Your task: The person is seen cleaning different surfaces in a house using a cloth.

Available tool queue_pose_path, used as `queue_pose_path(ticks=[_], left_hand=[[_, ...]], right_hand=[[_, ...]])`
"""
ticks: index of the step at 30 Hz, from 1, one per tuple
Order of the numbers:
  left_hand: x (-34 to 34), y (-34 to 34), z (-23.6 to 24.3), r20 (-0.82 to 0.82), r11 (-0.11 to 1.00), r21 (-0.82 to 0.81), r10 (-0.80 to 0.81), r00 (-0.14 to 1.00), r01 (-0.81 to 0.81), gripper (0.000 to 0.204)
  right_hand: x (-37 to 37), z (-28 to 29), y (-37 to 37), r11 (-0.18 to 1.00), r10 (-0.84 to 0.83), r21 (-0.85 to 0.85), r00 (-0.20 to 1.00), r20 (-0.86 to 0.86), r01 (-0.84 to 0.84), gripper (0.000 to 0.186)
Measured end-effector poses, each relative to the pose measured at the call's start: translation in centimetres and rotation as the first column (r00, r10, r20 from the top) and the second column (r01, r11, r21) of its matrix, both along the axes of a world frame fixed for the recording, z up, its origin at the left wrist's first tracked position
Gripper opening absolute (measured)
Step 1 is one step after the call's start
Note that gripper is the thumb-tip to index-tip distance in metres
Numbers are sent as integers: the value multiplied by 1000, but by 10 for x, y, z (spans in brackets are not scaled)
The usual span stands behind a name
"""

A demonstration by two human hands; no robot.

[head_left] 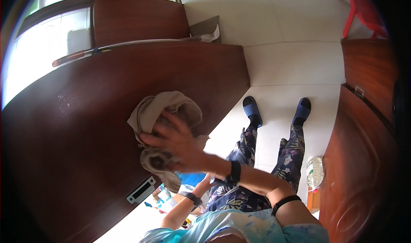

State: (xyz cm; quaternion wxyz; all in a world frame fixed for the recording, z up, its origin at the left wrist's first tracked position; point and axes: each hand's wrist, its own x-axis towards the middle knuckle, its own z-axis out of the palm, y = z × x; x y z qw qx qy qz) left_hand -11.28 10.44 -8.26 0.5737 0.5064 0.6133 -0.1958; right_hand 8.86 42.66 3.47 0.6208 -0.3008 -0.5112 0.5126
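Observation:
A beige-grey cloth [156,108], bunched and folded, lies against the dark brown wooden door [85,149]. My right hand [175,142] holds it there, fingers bent and somewhat spread over the folds, slightly blurred. Part of the cloth hangs below the hand toward the door's edge, near the metal latch plate [141,190]. Lower down, my left hand [205,184] is close to my thigh, partly covered by my right forearm. Its fingers are hidden, so whether it grips anything does not show. Pale spots [66,102] mark the door's surface on the left.
A long-handled tool [79,57] and a grey dustpan [205,27] are beyond the door's far edge. To the right stand another brown door [359,157] and a clear bottle of pale liquid [315,172]. A red plastic chair [366,12] is at the far right.

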Motion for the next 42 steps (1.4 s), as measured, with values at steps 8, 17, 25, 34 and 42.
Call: queue_pose_path(ticks=[8, 17, 25, 34, 42], left_hand=[[93, 92, 19, 33, 921, -388, -27, 999, 38, 96], [91, 92, 8, 90, 959, -282, 24, 996, 2, 125], [98, 93, 7, 82, 973, -226, 63, 995, -43, 118], [98, 106, 4, 83, 920, -392, 13, 996, 21, 113], [102, 106, 14, 42, 953, -278, 136, 990, -119, 114]], right_hand=[[1, -158, -8, 764, -87, -644, 981, -175, -47, 44], [6, -132, 139, 973, -230, 28, 939, 254, 231, 55], [6, -350, 52, 561, -319, -827, 930, -183, 29, 31], [-17, -284, -7, 882, -178, -420, 976, 123, 214, 48], [3, -248, 36, 928, -155, -328, 984, 93, 177, 49]])
